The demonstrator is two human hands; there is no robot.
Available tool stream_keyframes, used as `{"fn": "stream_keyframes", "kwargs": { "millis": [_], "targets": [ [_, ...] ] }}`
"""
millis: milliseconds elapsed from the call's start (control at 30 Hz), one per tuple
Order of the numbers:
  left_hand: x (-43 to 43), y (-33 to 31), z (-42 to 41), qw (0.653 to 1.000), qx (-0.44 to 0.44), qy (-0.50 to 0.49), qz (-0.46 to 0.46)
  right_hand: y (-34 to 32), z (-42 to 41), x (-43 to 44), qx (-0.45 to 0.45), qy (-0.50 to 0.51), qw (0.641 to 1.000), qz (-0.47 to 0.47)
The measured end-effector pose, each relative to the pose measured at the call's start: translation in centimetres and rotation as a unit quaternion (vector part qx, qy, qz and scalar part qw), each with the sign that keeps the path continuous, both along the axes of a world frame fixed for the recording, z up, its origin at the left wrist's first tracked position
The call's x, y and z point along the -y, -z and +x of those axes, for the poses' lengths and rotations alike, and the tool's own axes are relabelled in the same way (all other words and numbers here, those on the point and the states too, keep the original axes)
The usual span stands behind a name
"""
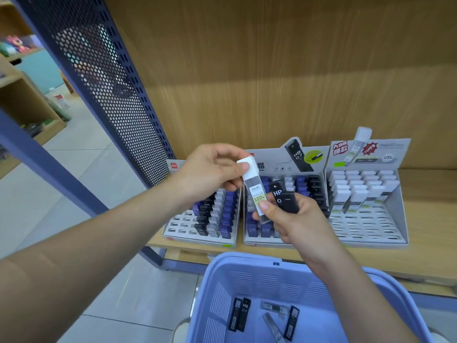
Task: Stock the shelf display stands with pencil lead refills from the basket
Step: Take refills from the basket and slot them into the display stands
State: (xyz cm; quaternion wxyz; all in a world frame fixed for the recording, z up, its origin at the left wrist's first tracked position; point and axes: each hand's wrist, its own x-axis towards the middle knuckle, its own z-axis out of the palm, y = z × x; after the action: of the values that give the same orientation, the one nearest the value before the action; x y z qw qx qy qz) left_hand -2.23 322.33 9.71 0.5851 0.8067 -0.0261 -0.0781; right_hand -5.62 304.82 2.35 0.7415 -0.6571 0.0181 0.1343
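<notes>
Head view: mid-sort above basket (pixel 385 280) rim.
Left hand (pixel 210 169): pinching clear refill (pixel 254 191) by white cap.
Right hand (pixel 289 219): clamped around black refills (pixel 284 196), steadying clear tube's base.
Handling: light, rigid, slick plastic; likely best gripped at cap or flat sides.

The left hand (pixel 210 169) pinches the white cap of a clear refill tube (pixel 254 191). The right hand (pixel 289 219) grips its lower end plus two black refill cases (pixel 284 196), above the blue basket (pixel 385 293).
</notes>
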Motion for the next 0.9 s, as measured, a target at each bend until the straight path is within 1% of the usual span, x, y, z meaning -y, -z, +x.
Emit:
{"fn": "stream_keyframes", "kwargs": {
  "millis": [67, 233, 333, 467, 567, 633, 700, 767, 833, 900],
  "targets": [
    [-0.8, -0.7, 0.1, 1.000, -0.001, 0.005, 0.007, -0.1, 0.1, -0.5, 0.004, -0.002, 1.000, 0.001],
    [-2.7, -1.4, 0.3, 1.000, -0.020, 0.012, 0.005, -0.5, 0.2, -1.5, -0.020, -0.015, 0.999, 0.037],
    [-3.4, -1.0, 0.1, 0.999, -0.046, 0.020, -0.002, -0.4, 0.2, -1.9, -0.009, -0.009, 1.000, 0.019],
    [-3.9, -0.2, 0.2, 0.998, -0.061, 0.015, -0.013, -0.2, 0.3, -2.4, -0.001, 0.010, 1.000, -0.002],
    [-3.3, 0.0, 0.3, 0.998, -0.048, 0.032, 0.003, -0.2, 0.6, -2.7, -0.011, 0.001, 1.000, -0.027],
    [-2.8, -0.1, 0.5, 0.998, -0.027, 0.040, 0.027, -0.6, 1.1, -2.5, -0.034, -0.001, 0.998, -0.053],
    [-2.6, -0.3, 1.0, 0.999, -0.005, 0.026, 0.042, -1.5, 2.0, -1.8, -0.059, 0.014, 0.997, -0.053],
    [-2.5, -0.5, 1.5, 0.999, 0.003, 0.010, 0.051, -2.8, 3.2, -0.6, -0.063, 0.025, 0.996, -0.051],
    [-2.1, -0.6, 1.8, 0.998, 0.004, 0.004, 0.069, -4.2, 4.4, 0.7, -0.054, 0.008, 0.997, -0.051],
    [-1.4, -0.6, 2.0, 0.996, 0.011, 0.012, 0.085, -5.5, 5.5, 1.8, -0.040, -0.038, 0.995, -0.082]
  ]
}}
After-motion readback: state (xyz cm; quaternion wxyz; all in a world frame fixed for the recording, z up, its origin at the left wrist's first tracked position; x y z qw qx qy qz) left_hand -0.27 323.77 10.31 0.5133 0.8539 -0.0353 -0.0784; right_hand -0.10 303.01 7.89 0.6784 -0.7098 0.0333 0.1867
